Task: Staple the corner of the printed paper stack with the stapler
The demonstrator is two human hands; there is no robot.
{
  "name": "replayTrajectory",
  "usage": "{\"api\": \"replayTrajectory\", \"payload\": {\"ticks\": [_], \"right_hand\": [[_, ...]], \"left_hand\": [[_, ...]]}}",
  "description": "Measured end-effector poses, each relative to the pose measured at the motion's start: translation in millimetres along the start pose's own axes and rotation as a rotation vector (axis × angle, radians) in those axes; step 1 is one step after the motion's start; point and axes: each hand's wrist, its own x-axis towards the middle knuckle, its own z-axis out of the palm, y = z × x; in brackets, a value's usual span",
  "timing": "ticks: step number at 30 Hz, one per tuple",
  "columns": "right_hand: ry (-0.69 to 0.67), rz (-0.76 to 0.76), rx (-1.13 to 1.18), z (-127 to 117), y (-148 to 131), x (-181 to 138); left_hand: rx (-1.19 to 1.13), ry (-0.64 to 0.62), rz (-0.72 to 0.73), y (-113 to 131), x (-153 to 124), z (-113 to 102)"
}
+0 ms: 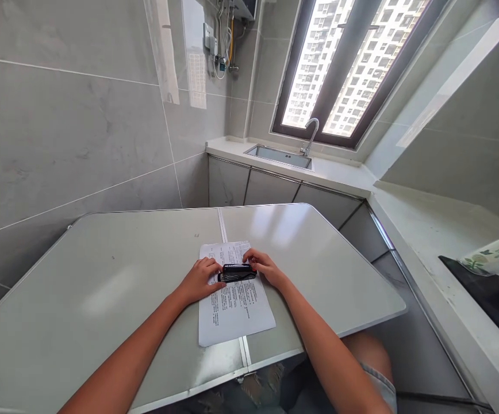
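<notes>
A printed sheet of paper (232, 305) lies on the grey folding table (103, 276) in front of me. Across its upper part rests a small black oblong object (236, 272), possibly a stapler. My left hand (200, 280) grips its left end with curled fingers. My right hand (264, 266) holds its right end, fingers bent over it. Both forearms reach in from the bottom of the view.
A steel sink (280, 155) with a curved tap (310, 133) sits under the window at the back. A white counter (439, 241) runs along the right, carrying a black hob (491, 299) and a clear plastic bag (495, 256). Tiled wall stands to the left.
</notes>
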Motion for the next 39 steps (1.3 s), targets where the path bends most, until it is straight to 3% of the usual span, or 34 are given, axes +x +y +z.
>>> {"api": "replayTrajectory", "payload": {"ticks": [14, 18, 26, 29, 31, 33, 36, 39], "right_hand": [[-0.127, 0.022, -0.069, -7, -4, -5], [-0.089, 0.0, -0.079, -8, -6, -5], [-0.054, -0.015, -0.393, 11, 3, -8], [0.066, -0.051, -0.391, 12, 6, -11], [0.188, -0.091, -0.417, 14, 5, -12], [0.278, -0.185, -0.475, 19, 3, -11], [0.288, -0.348, -0.612, 30, -1, -9], [0.132, -0.377, -0.722, 38, -3, -11]], "left_hand": [[-0.128, 0.001, -0.075, -5, 5, 5], [-0.172, 0.021, -0.085, -4, 5, 6], [-0.238, -0.001, -0.1, -2, 1, -1], [-0.506, 0.144, -0.147, 5, -1, -7], [-0.819, 0.299, -0.228, 10, -1, -6], [-1.196, 0.373, -0.337, 13, 1, -2], [-1.626, 0.307, -0.473, 13, 6, 4], [-1.769, 0.254, -0.5, 11, 6, 5]]}}
